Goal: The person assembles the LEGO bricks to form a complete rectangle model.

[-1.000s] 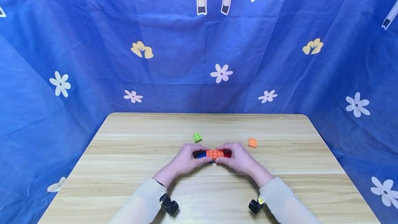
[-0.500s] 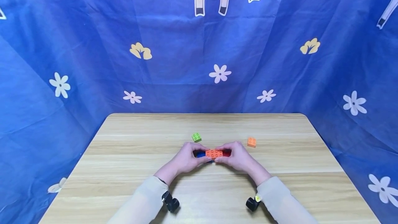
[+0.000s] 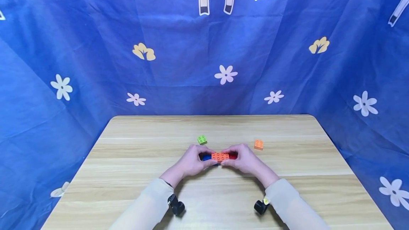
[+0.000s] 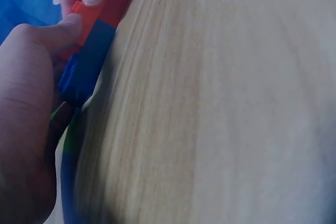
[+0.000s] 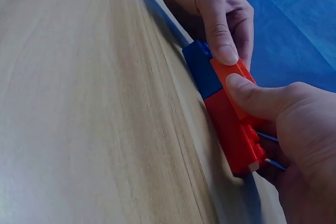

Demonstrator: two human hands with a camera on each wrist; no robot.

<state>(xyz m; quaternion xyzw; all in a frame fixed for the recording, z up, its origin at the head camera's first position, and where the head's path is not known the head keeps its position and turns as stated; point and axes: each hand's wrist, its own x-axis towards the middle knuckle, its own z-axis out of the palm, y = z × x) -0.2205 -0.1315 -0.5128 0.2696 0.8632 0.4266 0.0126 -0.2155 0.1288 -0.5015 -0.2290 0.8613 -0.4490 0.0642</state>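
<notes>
An orange toy building brick (image 3: 220, 156) with studs on top lies across the seam between a blue brick (image 3: 207, 158) and a red brick (image 3: 233, 155), which stand end to end on the table. At its left end my left hand (image 3: 192, 160) pinches the orange brick between thumb and fingers. My right hand (image 3: 241, 159) pinches the right end the same way. Both thumbs press its near side in the right wrist view, above the blue brick (image 5: 202, 71) and the red brick (image 5: 231, 132). The fingers behind the bricks are mostly hidden.
A small green brick (image 3: 202, 139) lies behind my left hand, and a small light orange brick (image 3: 258, 144) lies behind and right of my right hand. The wooden table (image 3: 217, 198) ends at a blue patterned cloth (image 3: 179, 91) behind and at both sides.
</notes>
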